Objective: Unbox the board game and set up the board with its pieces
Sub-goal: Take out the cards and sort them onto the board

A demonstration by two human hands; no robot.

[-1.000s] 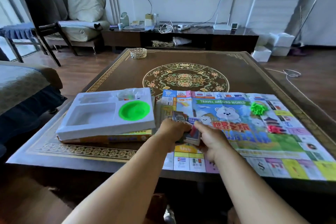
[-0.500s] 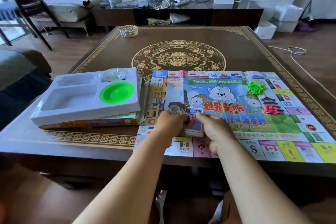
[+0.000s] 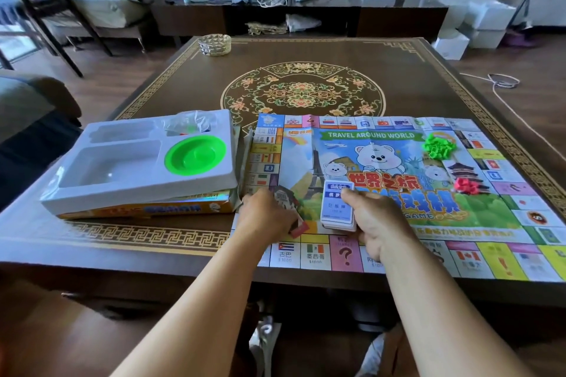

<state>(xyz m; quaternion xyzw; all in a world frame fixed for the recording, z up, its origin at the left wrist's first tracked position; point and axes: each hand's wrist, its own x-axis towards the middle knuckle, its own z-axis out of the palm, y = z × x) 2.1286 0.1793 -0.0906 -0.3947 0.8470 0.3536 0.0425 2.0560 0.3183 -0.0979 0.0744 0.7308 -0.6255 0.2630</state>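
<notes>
On the glossy paper game board (image 3: 382, 180), near its front edge, the right hand (image 3: 376, 223) grips a rectangular card stack (image 3: 337, 205); just left, the left hand (image 3: 266, 217) pinches printed cards (image 3: 289, 202).

Both bare forearms reach forward from below, close together. The left hand (image 3: 266, 217) lies knuckles up with fingers curled, seemingly pinching something under it. The right hand (image 3: 375, 223) is curled too, thumb pressing forward on top.
</notes>
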